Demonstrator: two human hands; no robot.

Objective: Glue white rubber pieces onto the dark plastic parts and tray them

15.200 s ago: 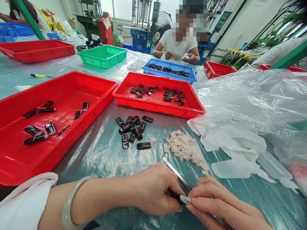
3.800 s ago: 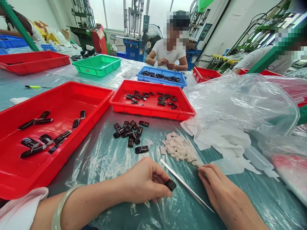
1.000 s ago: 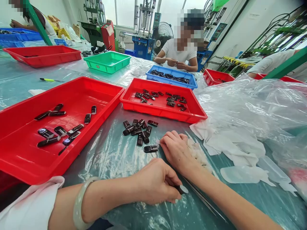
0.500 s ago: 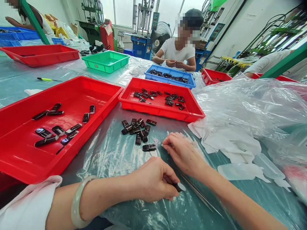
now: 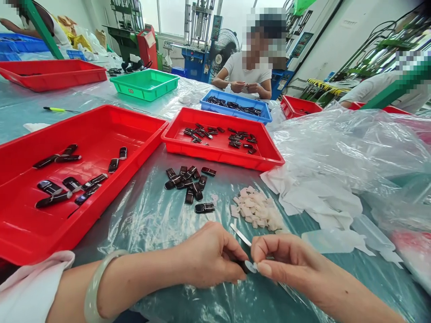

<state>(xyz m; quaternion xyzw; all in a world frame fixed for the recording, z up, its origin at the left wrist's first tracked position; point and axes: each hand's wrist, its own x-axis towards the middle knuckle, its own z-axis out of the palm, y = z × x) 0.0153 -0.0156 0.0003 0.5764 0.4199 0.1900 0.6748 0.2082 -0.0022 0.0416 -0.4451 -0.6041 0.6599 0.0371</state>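
Note:
My left hand (image 5: 213, 258) is closed round a small black part (image 5: 249, 267), whose pale rounded end sticks out past the fingertips. Thumb and forefinger of my right hand (image 5: 291, 258) pinch a tiny whitish piece (image 5: 255, 266) right at that end; its exact kind is too small to make out. Metal tweezers (image 5: 240, 234) lie on the table, partly hidden under my right hand. Just beyond is a heap of small off-white pieces (image 5: 257, 208). To its left, several glossy black parts (image 5: 188, 181) are piled, with a single one (image 5: 204, 207) lying nearer.
Red trays with black parts stand at left (image 5: 134, 150) and ahead (image 5: 222, 157). Behind are a blue tray (image 5: 266, 117) and a green tray (image 5: 148, 94). White cloths (image 5: 313, 197) and plastic sheeting (image 5: 353, 139) lie at right. A co-worker (image 5: 249, 67) sits across the table.
My right hand has moved from the off-white heap back towards me and now meets the black part in my left hand. The heap and the tweezers' near end are uncovered.

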